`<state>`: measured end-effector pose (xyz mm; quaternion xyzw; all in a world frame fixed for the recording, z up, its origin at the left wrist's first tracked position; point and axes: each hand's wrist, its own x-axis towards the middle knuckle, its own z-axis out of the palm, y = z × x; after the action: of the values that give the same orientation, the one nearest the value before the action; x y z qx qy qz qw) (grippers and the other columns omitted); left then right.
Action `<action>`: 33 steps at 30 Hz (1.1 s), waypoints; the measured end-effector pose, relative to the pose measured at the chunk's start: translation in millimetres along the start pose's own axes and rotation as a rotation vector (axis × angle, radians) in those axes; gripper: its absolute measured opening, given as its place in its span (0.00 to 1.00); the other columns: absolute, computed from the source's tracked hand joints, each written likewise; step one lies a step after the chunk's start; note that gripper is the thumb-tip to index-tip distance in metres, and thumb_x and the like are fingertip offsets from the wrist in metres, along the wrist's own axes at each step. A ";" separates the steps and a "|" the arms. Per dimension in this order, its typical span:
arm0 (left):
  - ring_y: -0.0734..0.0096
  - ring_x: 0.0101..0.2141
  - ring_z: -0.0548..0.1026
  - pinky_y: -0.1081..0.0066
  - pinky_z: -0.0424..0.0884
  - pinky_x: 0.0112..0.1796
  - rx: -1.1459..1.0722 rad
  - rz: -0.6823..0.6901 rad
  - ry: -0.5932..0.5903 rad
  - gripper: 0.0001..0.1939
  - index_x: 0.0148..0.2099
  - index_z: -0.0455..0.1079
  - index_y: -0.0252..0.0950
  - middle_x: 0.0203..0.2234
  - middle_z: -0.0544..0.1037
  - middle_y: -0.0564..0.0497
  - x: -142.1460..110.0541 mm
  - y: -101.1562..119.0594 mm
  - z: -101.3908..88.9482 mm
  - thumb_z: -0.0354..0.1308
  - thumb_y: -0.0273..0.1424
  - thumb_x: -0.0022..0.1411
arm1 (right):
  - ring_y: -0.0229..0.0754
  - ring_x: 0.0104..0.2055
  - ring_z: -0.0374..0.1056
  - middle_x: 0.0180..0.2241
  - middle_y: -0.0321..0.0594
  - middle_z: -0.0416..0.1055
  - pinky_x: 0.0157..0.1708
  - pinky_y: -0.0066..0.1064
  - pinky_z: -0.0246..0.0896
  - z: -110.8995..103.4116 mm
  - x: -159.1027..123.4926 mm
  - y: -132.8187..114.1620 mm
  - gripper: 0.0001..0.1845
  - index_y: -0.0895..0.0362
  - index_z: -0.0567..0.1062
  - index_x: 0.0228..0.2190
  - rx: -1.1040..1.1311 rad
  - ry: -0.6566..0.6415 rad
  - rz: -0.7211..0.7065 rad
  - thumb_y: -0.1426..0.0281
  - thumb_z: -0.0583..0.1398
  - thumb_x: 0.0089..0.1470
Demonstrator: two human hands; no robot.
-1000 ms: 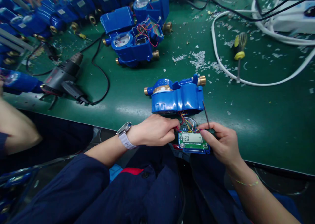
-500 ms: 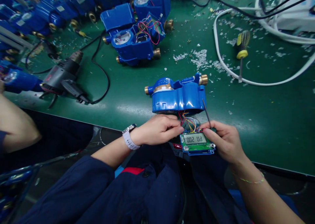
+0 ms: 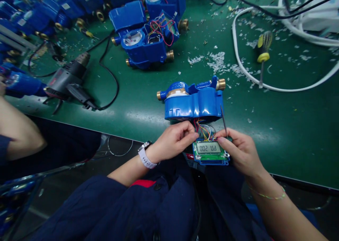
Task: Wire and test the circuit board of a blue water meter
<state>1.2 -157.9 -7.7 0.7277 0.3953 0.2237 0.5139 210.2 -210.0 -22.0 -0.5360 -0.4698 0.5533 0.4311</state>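
Note:
A blue water meter body [image 3: 192, 101] with brass ends lies on the green table near its front edge. Coloured wires [image 3: 204, 129] run from it to a green circuit board [image 3: 209, 151] whose display reads digits. My left hand [image 3: 174, 140], with a white watch on the wrist, is closed in a pinch at the board's left top corner by the wires. My right hand [image 3: 242, 151] grips the board's right side and also holds a thin dark metal tool [image 3: 224, 120] that sticks up beside the meter.
Several more blue meters [image 3: 148, 43] stand at the back and back left. A black power drill [image 3: 67, 82] with its cord lies at the left. A yellow-handled screwdriver [image 3: 262, 50], white cables [image 3: 265, 85] and white shavings lie at the right. Another person's arm [image 3: 18, 135] is at far left.
The display changed from "20" to a longer reading. My left hand shifted slightly right toward the wires, and the board rose a little; the view drifted slightly.

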 end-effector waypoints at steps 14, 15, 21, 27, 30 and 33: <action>0.51 0.50 0.75 0.51 0.70 0.52 0.144 0.231 0.052 0.43 0.55 0.63 0.34 0.49 0.76 0.36 -29.4 -20.5 0.2 0.68 0.56 0.45 | 0.38 0.22 0.66 0.25 0.36 0.73 0.20 0.28 0.63 24.7 -8.3 2.5 0.14 0.54 0.73 0.30 0.251 0.061 0.101 0.57 0.65 0.52; 0.51 0.51 0.75 0.51 0.70 0.53 0.123 0.219 0.055 0.44 0.56 0.62 0.33 0.50 0.75 0.36 -30.0 -20.7 3.2 0.68 0.55 0.44 | 0.39 0.22 0.66 0.25 0.36 0.73 0.21 0.28 0.63 26.9 -10.1 3.7 0.14 0.54 0.73 0.30 0.253 0.061 0.102 0.56 0.65 0.53; 0.60 0.42 0.78 0.58 0.75 0.46 -0.018 0.045 0.266 0.43 0.49 0.59 0.35 0.41 0.77 0.42 -40.5 -25.2 11.2 0.68 0.58 0.42 | 0.36 0.20 0.61 0.23 0.33 0.66 0.18 0.25 0.59 34.3 -23.6 10.8 0.14 0.53 0.73 0.34 0.245 0.164 0.105 0.56 0.63 0.57; 0.53 0.48 0.76 0.54 0.72 0.50 -0.002 0.093 0.117 0.42 0.53 0.62 0.34 0.48 0.76 0.38 -44.8 -20.5 4.3 0.69 0.54 0.44 | 0.37 0.22 0.62 0.25 0.35 0.68 0.19 0.25 0.61 44.6 -26.9 7.7 0.13 0.54 0.73 0.33 0.189 0.156 0.063 0.56 0.62 0.57; 0.52 0.51 0.75 0.55 0.72 0.51 -0.143 0.130 0.055 0.43 0.59 0.57 0.33 0.53 0.73 0.35 -42.4 -21.4 5.1 0.68 0.51 0.50 | 0.35 0.18 0.59 0.23 0.33 0.66 0.15 0.24 0.58 46.8 -26.9 3.6 0.13 0.53 0.73 0.35 0.158 0.102 0.068 0.57 0.61 0.58; 0.54 0.46 0.78 0.58 0.75 0.46 -0.258 0.115 0.008 0.43 0.60 0.56 0.33 0.47 0.76 0.38 -39.2 -24.8 5.8 0.68 0.50 0.51 | 0.33 0.17 0.59 0.27 0.34 0.68 0.14 0.23 0.58 43.7 -31.2 1.1 0.13 0.53 0.72 0.42 0.117 0.073 0.074 0.59 0.61 0.59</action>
<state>-26.2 -188.8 -29.6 0.6763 0.3230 0.3047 0.5878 168.3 -243.3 -17.9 -0.5466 -0.4003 0.5755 0.4580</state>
